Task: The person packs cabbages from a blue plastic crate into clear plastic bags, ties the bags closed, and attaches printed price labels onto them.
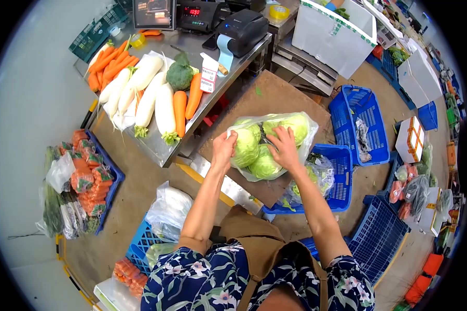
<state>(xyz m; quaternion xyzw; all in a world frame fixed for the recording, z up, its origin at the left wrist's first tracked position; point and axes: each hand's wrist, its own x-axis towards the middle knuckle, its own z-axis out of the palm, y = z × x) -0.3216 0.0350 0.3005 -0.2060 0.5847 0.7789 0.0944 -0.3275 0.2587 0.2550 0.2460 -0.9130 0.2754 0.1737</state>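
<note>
Several pale green cabbages (pixel 247 146) sit in a clear plastic bag (pixel 311 130) on a brown square platform (pixel 275 93) in front of me. My left hand (pixel 224 150) is closed on the left edge of the bag, beside one cabbage. On the right, my right hand (pixel 284 147) rests over the cabbages with its fingers spread and touching them. The bag's mouth cannot be made out clearly.
A steel table (pixel 163 151) at the left carries white radishes (pixel 149 96), carrots (pixel 179 111), broccoli (pixel 180 76) and a label printer (pixel 242 32). Blue crates (pixel 342 199) stand right of the platform. A white foam box (pixel 332 39) is behind. Bagged carrots (pixel 85 176) lie far left.
</note>
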